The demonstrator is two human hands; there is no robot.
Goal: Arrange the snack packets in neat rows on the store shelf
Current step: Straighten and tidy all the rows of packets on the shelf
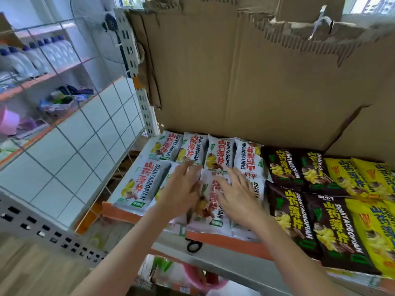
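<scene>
Two hands are lying on the shelf stock: the left hand (181, 189) and the right hand (237, 193). White snack packets (136, 184) are showing a count of eight: four beyond the fingertips, one left of the left hand, and apparently three partly hidden under and between the hands. Four dark brown packets (292, 218) are lying right of the right hand. Further right, at least four yellow packets (372, 231) are lying, cropped by the frame edge.
</scene>
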